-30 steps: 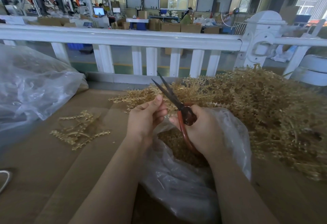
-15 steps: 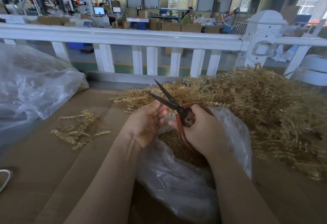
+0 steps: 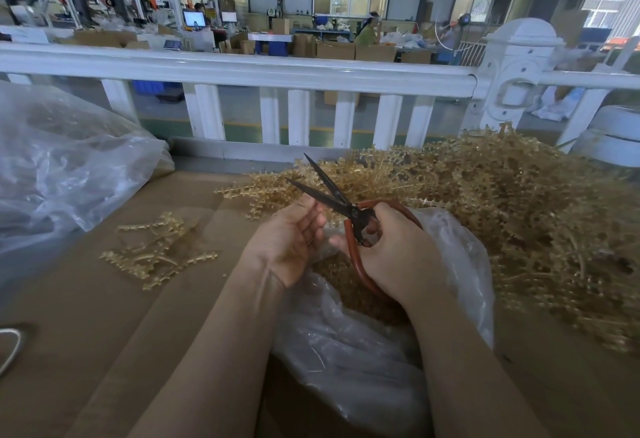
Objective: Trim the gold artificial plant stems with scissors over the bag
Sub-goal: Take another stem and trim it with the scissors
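My right hand [image 3: 398, 250] grips the red handles of the scissors [image 3: 332, 195]; their dark blades are spread apart and point up and to the left. My left hand [image 3: 291, 240] is curled just left of the blades, pinching a small piece of gold stem that is mostly hidden in the fingers. Both hands hover over a clear plastic bag [image 3: 349, 344] holding gold clippings. A large heap of gold plant stems [image 3: 502, 209] lies right behind and to the right of the hands.
A small pile of gold stems [image 3: 156, 250] lies on the brown cardboard table [image 3: 86, 316] to the left. A big clear bag [image 3: 62, 167] sits at far left. A white railing [image 3: 242, 70] runs behind the table.
The scissor blades have opened wider and tilted more to the left. My left hand has turned palm-up and curled closer under the blades. My right hand has shifted slightly.
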`<state>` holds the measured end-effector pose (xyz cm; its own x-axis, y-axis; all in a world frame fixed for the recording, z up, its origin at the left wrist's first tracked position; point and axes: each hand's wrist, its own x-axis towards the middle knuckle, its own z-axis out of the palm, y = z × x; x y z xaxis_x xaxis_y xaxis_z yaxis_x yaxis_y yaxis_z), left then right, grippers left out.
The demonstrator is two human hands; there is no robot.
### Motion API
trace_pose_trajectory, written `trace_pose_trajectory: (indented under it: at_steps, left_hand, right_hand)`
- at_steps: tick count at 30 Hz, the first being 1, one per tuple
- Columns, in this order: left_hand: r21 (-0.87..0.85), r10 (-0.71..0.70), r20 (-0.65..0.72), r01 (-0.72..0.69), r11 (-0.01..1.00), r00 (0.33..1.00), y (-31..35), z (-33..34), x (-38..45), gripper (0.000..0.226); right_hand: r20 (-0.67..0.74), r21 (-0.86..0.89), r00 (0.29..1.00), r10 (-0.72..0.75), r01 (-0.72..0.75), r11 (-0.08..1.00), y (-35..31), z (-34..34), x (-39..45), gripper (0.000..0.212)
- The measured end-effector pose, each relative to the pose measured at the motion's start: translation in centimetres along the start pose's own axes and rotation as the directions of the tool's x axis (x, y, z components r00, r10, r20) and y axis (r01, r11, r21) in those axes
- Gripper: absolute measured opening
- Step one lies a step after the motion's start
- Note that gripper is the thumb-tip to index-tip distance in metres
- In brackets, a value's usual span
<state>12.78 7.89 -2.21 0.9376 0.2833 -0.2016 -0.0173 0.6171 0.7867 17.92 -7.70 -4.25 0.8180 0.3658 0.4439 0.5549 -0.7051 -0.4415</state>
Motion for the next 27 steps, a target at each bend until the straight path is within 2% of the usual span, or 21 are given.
trace_pose_trajectory:
  at_steps: [4, 9, 18, 23, 27]
  left_hand:
    - [-0.011, 0.073, 0.011, -0.073, 0.997, 0.997, 0.16, 0.0, 0.05, 0.015]
    - [0.019, 0.247, -0.027, -0.247, 0.969, 0.969, -0.14, 0.2, 0.12, 0.018]
    - [0.232, 0.58, 0.005, -0.565, 0.792, 0.815, -0.56, 0.41, 0.25, 0.022]
    - [0.255, 0.624, 0.017, -0.606, 0.753, 0.782, -0.65, 0.49, 0.23, 0.026]
    - [0.234, 0.622, -0.017, -0.601, 0.764, 0.783, -0.74, 0.5, 0.31, 0.016]
  right_hand:
    - [-0.01, 0.0, 1.0, -0.003, 0.003, 1.0, -0.15, -0.16, -0.07, 0.054]
    - [-0.017, -0.002, 1.0, -0.012, 0.012, 1.0, -0.28, -0.25, -0.06, 0.057]
    - [0.023, 0.026, 0.999, 0.027, -0.027, 0.999, -0.06, -0.02, 0.17, 0.056]
    - [-0.012, 0.076, 0.999, 0.036, -0.035, 0.996, -0.12, -0.03, -0.01, 0.053]
    - [-0.024, 0.017, 0.998, 0.063, -0.063, 0.998, -0.21, -0.06, 0.1, 0.046]
